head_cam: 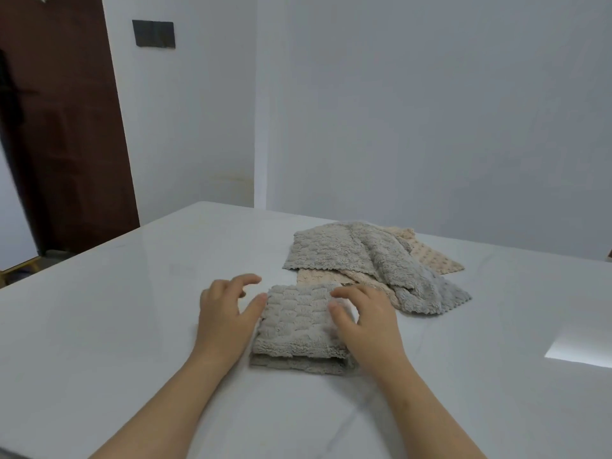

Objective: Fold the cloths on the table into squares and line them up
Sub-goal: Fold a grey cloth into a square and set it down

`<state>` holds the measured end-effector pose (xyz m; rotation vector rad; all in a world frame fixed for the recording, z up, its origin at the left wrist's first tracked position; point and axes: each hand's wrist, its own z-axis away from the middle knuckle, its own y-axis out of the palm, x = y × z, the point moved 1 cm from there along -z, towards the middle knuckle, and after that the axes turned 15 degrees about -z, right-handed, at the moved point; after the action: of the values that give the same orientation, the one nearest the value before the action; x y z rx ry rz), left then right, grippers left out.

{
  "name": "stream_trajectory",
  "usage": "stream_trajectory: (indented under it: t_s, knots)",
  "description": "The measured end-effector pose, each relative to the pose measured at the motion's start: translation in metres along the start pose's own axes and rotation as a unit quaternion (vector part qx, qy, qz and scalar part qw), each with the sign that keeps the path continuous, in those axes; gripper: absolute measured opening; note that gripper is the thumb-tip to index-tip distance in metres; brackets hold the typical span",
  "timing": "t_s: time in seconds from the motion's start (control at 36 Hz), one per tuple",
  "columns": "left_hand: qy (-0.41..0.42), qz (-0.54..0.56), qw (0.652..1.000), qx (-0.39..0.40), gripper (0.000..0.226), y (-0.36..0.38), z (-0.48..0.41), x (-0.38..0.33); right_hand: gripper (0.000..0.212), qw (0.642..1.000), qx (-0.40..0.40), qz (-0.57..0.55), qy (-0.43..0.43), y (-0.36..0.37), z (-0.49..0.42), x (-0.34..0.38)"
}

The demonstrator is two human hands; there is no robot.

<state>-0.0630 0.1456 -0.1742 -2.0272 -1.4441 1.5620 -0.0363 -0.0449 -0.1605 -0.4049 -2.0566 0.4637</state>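
Grey scallop-textured folded cloth (298,323), grey and beige dotted cloths (430,260), white table (132,309).

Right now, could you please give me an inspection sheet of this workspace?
Surface: glossy white table, with a bright light patch at its right.
Job's things: one folded grey cloth near the person; behind it, an unfolded pile of overlapping grey and beige cloths.
Clutter: nothing seen.
Hands: left hand open, thumb touching the folded cloth's left edge; right hand resting on its right side, fingers relaxed.
Cables: nothing seen.
Surroundings: pale walls, brown door at left, dark wall plate beside it.
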Motion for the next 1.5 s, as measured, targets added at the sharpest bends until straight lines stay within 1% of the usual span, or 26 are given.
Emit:
stream_trajectory:
  t_s: [0.03, 0.06, 0.08, 0.14, 0.17, 0.22, 0.31, 0.39, 0.47, 0.56, 0.61, 0.67, 0.72, 0.78, 0.83, 0.86, 0.92, 1.0, 1.08, 1.14, 1.19, 1.25, 1.39, 1.5]
  knots:
    - [0.038, -0.003, 0.999, 0.012, 0.055, 0.000, 0.003, -0.003, 0.075, 1.000, 0.021, 0.012, 0.008, 0.002, 0.000, -0.001]
    - [0.077, -0.021, 0.996, 0.044, 0.071, 0.003, 0.005, -0.005, 0.078, 0.998, 0.054, 0.033, 0.018, 0.004, 0.000, -0.001]
    - [0.112, -0.053, 0.989, 0.086, 0.080, 0.007, 0.006, -0.008, 0.076, 0.993, 0.094, 0.058, 0.028, 0.006, 0.001, -0.002]
    - [0.148, -0.128, 0.965, 0.173, 0.090, 0.015, 0.008, -0.010, 0.062, 0.979, 0.168, 0.104, 0.052, 0.010, 0.003, -0.004]
    - [0.150, -0.162, 0.952, 0.210, 0.091, 0.017, 0.008, -0.010, 0.056, 0.971, 0.195, 0.117, 0.071, 0.010, 0.003, -0.005]
    - [0.142, -0.220, 0.932, 0.251, 0.079, 0.020, 0.006, -0.009, 0.053, 0.962, 0.220, 0.130, 0.099, 0.009, 0.005, -0.006]
    - [0.136, -0.273, 0.913, 0.270, 0.055, 0.020, 0.009, -0.011, 0.055, 0.956, 0.228, 0.138, 0.119, 0.009, 0.005, -0.009]
    - [0.122, -0.294, 0.907, 0.276, 0.049, 0.019, 0.010, -0.014, 0.055, 0.953, 0.233, 0.148, 0.128, 0.012, 0.004, -0.010]
    - [0.114, -0.302, 0.906, 0.274, 0.049, 0.021, 0.011, -0.016, 0.055, 0.950, 0.234, 0.158, 0.131, 0.014, 0.003, -0.008]
    - [0.114, -0.298, 0.909, 0.269, 0.049, 0.021, 0.012, -0.016, 0.055, 0.956, 0.219, 0.143, 0.132, 0.015, 0.005, -0.008]
    - [0.110, -0.274, 0.921, 0.253, 0.051, 0.019, 0.014, -0.015, 0.053, 0.968, 0.183, 0.122, 0.119, 0.012, 0.007, -0.008]
    - [0.091, -0.239, 0.945, 0.206, 0.062, 0.016, 0.014, -0.013, 0.050, 0.979, 0.137, 0.098, 0.114, 0.009, 0.010, -0.008]
    - [0.041, -0.228, 0.961, 0.149, 0.061, 0.013, 0.014, -0.011, 0.051, 0.981, 0.093, 0.094, 0.145, 0.005, 0.013, -0.005]
    - [-0.029, -0.250, 0.961, 0.117, 0.061, 0.009, 0.016, -0.009, 0.049, 0.970, 0.051, 0.144, 0.188, 0.003, 0.018, -0.002]
    - [-0.093, -0.272, 0.951, 0.111, 0.063, 0.005, 0.017, -0.007, 0.041, 0.956, 0.029, 0.195, 0.219, 0.002, 0.023, 0.002]
    - [-0.116, -0.277, 0.947, 0.114, 0.062, 0.004, 0.017, -0.007, 0.039, 0.952, 0.027, 0.202, 0.228, 0.003, 0.025, 0.003]
    - [-0.135, -0.283, 0.941, 0.126, 0.052, 0.001, 0.019, -0.007, 0.040, 0.953, 0.034, 0.194, 0.231, 0.005, 0.028, 0.006]
    - [-0.142, -0.269, 0.940, 0.153, 0.037, -0.003, 0.020, -0.011, 0.040, 0.956, 0.040, 0.173, 0.232, 0.007, 0.030, 0.010]
    - [-0.146, -0.247, 0.941, 0.177, 0.034, -0.006, 0.021, -0.012, 0.035, 0.961, 0.034, 0.141, 0.234, 0.009, 0.031, 0.013]
    - [-0.145, -0.231, 0.945, 0.178, 0.029, -0.008, 0.022, -0.010, 0.029, 0.968, 0.031, 0.114, 0.221, 0.010, 0.032, 0.015]
    - [-0.140, -0.202, 0.954, 0.172, 0.023, -0.011, 0.024, -0.009, 0.020, 0.976, 0.033, 0.068, 0.204, 0.011, 0.034, 0.019]
    - [-0.131, -0.169, 0.963, 0.161, 0.025, -0.012, 0.027, -0.006, 0.017, 0.980, 0.033, 0.015, 0.194, 0.014, 0.037, 0.023]
    - [-0.124, -0.082, 0.982, 0.119, 0.017, -0.018, 0.027, 0.006, 0.024, 0.986, 0.030, -0.012, 0.165, 0.031, 0.034, 0.029]
    - [-0.107, -0.014, 0.991, 0.078, 0.020, -0.024, 0.022, 0.021, 0.032, 0.987, 0.044, -0.042, 0.149, 0.049, 0.022, 0.032]
